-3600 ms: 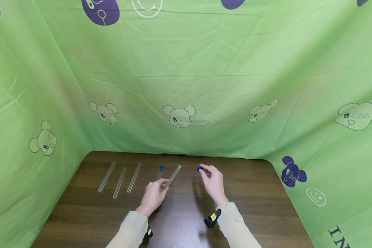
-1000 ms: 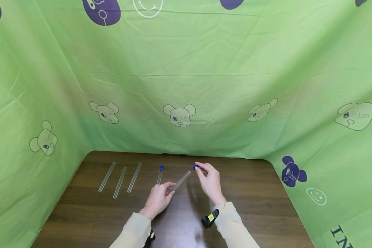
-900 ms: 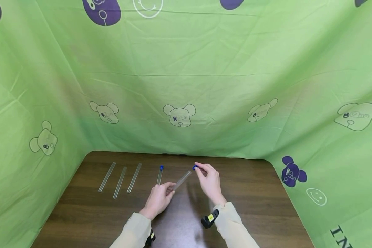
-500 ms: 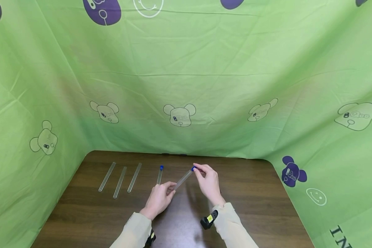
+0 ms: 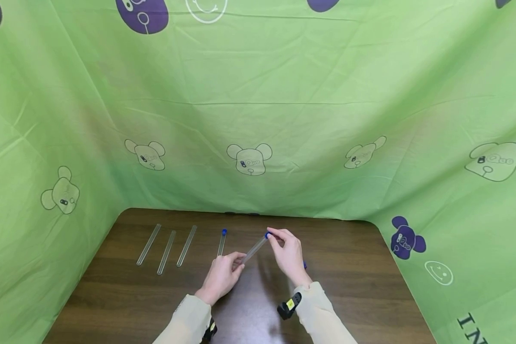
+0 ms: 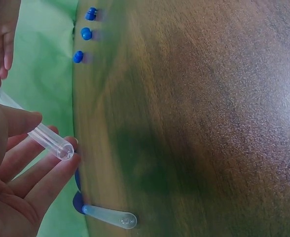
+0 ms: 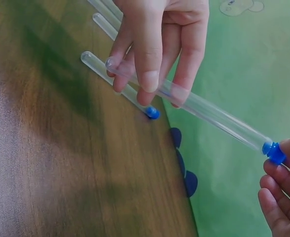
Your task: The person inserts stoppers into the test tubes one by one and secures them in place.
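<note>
My left hand (image 5: 220,278) pinches a clear test tube (image 5: 255,250) between thumb and fingers near its rounded end. The tube slants up to the right, above the table. At its mouth, my right hand (image 5: 290,253) pinches a blue stopper (image 7: 275,153) between thumb and fingertips. The stopper's narrow part meets the tube opening in the right wrist view; how deep it sits is hard to tell. Just left of these, a second test tube (image 7: 98,65) lies on the table with a blue stopper (image 7: 152,113) in its end, partly behind my left hand in the head view.
Three unstoppered test tubes (image 5: 166,252) lie side by side on the left of the brown table (image 5: 112,286). Loose blue stoppers (image 6: 86,33) lie in a row in the left wrist view; one stopper (image 5: 305,264) peeks out beside my right hand. Green cloth (image 5: 249,191) hangs around the table.
My left hand has shifted right with the tube since the oldest frame. My right hand has moved left, bringing the stopper from apart to the tube's mouth. A loose stopper now shows beside it.
</note>
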Tool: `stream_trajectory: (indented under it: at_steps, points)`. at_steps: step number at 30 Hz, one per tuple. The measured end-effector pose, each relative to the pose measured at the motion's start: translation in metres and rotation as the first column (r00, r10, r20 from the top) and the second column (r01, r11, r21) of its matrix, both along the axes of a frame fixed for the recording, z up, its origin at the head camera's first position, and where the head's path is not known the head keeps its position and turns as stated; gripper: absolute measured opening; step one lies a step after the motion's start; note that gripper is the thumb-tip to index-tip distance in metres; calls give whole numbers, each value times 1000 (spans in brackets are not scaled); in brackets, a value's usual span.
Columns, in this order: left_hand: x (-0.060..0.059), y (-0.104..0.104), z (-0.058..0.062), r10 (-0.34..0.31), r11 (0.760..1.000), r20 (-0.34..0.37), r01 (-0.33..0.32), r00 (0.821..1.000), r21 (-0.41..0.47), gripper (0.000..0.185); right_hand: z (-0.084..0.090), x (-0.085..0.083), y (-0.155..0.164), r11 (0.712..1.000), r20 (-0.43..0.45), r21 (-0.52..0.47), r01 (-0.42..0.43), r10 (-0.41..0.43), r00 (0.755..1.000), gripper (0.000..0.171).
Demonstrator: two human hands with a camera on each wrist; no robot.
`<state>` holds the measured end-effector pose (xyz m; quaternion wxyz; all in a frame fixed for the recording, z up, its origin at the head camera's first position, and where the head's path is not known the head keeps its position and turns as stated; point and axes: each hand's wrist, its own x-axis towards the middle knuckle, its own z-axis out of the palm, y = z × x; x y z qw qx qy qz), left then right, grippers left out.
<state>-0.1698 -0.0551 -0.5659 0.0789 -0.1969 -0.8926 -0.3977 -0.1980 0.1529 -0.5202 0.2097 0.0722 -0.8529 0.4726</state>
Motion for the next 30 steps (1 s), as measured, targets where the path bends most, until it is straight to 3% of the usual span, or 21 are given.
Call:
stream_trajectory:
  at_steps: [9, 19, 30]
  points:
    - [1, 2, 2, 5, 1000, 0, -5, 1000, -4, 23, -5, 3, -7, 1000, -56, -18, 22, -23, 998, 23]
    - [2, 5, 5, -3, 1000, -14, 3, 1000, 4, 24, -11, 7, -16, 997, 48, -79, 22, -18, 999, 39]
    - [1, 8, 5, -21, 999, -2, 21, 1000, 32, 26, -14, 6, -20, 993, 10, -119, 8, -7, 1000, 43]
